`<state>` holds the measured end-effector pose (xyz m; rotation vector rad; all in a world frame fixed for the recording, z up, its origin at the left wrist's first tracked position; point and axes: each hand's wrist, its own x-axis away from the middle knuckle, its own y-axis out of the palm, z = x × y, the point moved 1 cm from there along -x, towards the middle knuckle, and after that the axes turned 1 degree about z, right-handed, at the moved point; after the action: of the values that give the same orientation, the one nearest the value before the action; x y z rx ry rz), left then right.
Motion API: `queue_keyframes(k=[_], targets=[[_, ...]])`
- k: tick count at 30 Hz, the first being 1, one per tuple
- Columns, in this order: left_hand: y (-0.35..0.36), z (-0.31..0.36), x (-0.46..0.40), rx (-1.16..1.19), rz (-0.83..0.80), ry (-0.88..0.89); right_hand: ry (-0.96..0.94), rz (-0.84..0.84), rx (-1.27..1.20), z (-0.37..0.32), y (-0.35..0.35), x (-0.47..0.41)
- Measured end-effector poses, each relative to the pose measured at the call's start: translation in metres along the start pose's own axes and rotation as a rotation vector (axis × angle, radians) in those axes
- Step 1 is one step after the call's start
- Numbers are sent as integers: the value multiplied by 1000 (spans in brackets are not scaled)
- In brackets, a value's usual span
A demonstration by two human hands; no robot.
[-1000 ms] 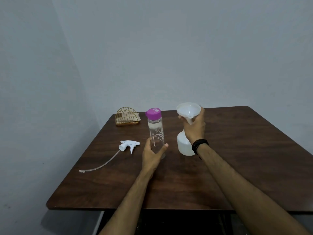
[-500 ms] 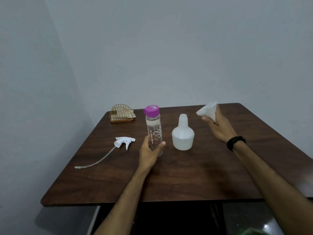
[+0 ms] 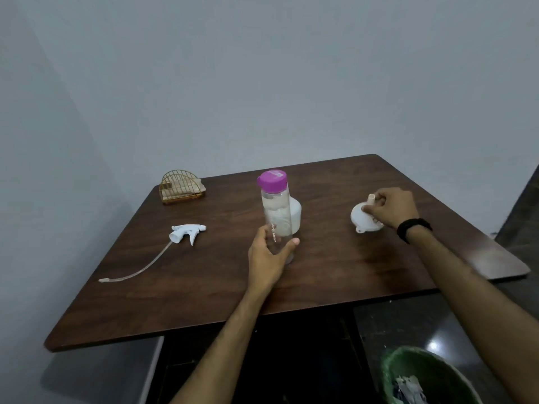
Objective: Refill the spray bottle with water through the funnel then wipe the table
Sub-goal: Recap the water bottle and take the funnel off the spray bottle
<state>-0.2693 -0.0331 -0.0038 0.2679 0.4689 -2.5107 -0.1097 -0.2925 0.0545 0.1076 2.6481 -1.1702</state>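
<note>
A clear water bottle [image 3: 275, 212] with a purple cap stands upright at the middle of the dark wooden table [image 3: 204, 287]. My left hand [image 3: 269, 256] is wrapped around its lower part. Right behind it, mostly hidden, stands the white spray bottle body [image 3: 296, 214]. At the right, the white funnel [image 3: 364, 220] lies mouth down on the table with its spout pointing up. My right hand [image 3: 392, 207], a black band on the wrist, holds the funnel by the spout. The white spray trigger head [image 3: 188, 232] with its long tube lies at the left.
A gold wire holder [image 3: 180, 188] with cloth or sponge in it sits at the table's back left corner. A green bin [image 3: 428, 377] with scraps stands on the floor at the lower right. Grey walls close the left and back.
My right hand carried the funnel from the spray bottle's neck out to the right and set it mouth down on the table. My left hand stays on the water bottle. The view shifted.
</note>
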Motion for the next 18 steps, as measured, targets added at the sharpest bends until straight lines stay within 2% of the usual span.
queue_keyframes(k=[3, 8, 12, 18], targets=[[19, 5, 5, -26, -8, -12, 5, -15, -15, 24, 14, 10], [56, 16, -1, -112, -69, 12, 33, -6, -239, 47, 30, 9], [101, 27, -21, -123, -78, 37, 34, 6, -304, 54, 35, -21], [165, 35, -86, -41, -51, -82, 138, 90, -441, 69, 46, -91]])
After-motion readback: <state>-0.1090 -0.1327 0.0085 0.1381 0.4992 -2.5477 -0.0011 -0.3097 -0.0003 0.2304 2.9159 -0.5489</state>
